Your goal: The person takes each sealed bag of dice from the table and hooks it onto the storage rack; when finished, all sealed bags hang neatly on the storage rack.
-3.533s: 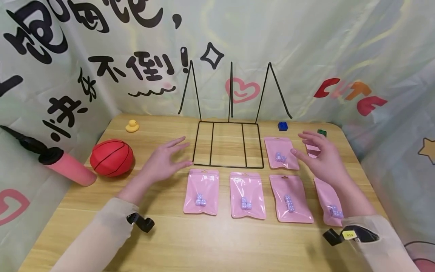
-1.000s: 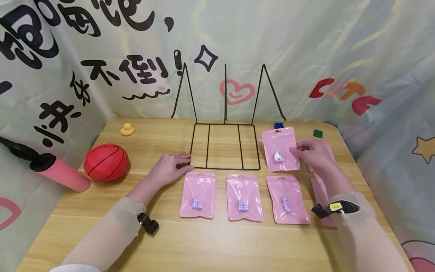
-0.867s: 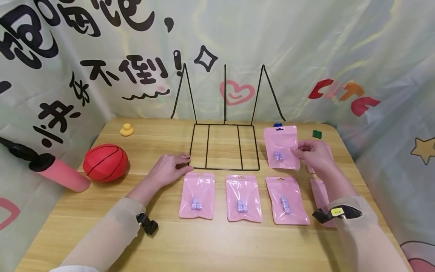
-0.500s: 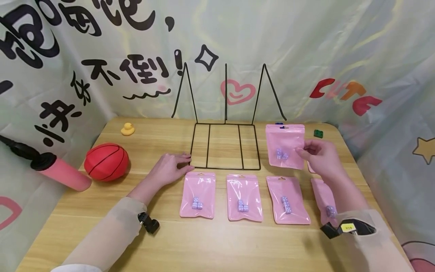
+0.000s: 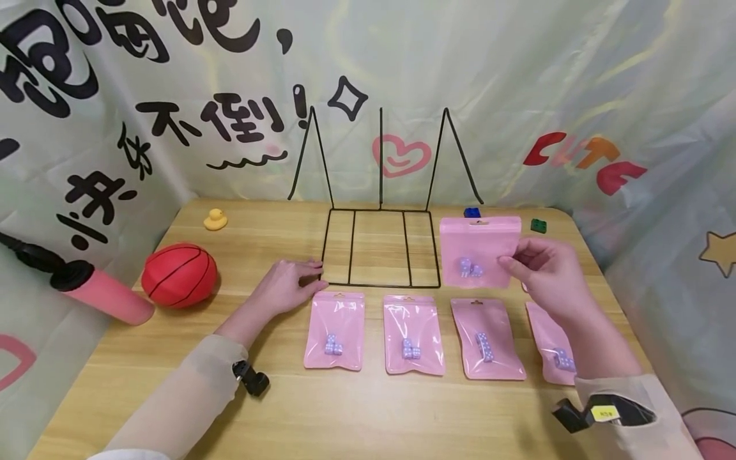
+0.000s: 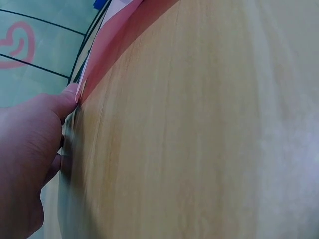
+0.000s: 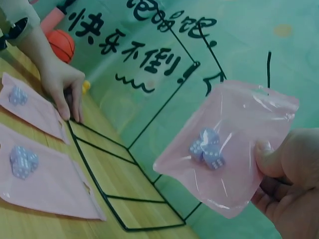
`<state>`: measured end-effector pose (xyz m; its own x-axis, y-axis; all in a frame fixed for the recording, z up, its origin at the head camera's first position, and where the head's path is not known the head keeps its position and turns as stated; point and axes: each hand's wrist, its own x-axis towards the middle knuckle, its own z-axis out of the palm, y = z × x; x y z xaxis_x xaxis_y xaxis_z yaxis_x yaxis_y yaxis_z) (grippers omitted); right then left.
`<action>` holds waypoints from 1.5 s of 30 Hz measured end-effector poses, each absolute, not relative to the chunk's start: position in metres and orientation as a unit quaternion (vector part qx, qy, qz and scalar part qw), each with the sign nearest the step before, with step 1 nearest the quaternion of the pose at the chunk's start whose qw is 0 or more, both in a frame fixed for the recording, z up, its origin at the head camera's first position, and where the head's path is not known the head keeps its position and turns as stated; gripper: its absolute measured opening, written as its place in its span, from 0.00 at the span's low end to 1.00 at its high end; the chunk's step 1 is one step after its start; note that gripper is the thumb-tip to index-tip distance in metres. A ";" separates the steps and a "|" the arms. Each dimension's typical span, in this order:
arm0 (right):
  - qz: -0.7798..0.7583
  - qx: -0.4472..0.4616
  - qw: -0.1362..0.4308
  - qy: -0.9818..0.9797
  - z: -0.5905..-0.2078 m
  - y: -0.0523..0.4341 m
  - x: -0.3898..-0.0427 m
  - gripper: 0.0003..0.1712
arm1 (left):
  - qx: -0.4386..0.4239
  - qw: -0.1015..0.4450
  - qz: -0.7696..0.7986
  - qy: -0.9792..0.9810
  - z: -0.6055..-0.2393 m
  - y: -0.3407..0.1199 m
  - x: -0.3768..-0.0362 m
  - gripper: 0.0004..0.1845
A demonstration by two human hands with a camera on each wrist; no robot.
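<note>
My right hand (image 5: 549, 275) pinches the right edge of a pink zip bag (image 5: 459, 243) between thumb and fingers. The bag hangs upright above the table, right of the black wire rack (image 5: 379, 285). Through its clear front, lilac dice (image 7: 207, 148) show in the right wrist view. At the rack's front left corner, my left hand (image 5: 282, 287) grips the wire, thumb on the front and fingers on the left side. Just below that hand lies another pink bag (image 5: 335, 319); the left wrist view shows the left thumb beside a pink edge.
More pink bags with dice lie in the front row: one in the middle (image 5: 413, 319), one right of it (image 5: 494, 319) and one partly under the right forearm (image 5: 543, 329). Around them are a red ball (image 5: 179, 275), pink pump (image 5: 117, 299), yellow duck (image 5: 215, 220), blue brick (image 5: 472, 212) and green brick (image 5: 538, 225).
Both hands were open over the table at first. The left hand moved to the rack's corner and stays there. The right hand took the bag from the table, lifted it and turned it upright.
</note>
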<state>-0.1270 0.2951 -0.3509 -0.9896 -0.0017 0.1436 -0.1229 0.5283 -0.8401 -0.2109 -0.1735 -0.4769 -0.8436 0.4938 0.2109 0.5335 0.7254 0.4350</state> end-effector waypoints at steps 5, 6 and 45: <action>0.504 0.075 0.090 -0.856 -0.345 0.286 -0.123 0.07 | -0.263 0.033 -0.247 -0.932 -0.477 -0.175 -0.209 0.22; 0.507 0.077 0.096 -0.853 -0.343 0.284 -0.123 0.07 | -0.262 0.033 -0.248 -0.932 -0.477 -0.175 -0.209 0.22; 0.588 0.024 0.107 -0.802 -0.331 0.262 -0.197 0.05 | -0.291 0.037 -0.223 -0.930 -0.474 -0.173 -0.210 0.22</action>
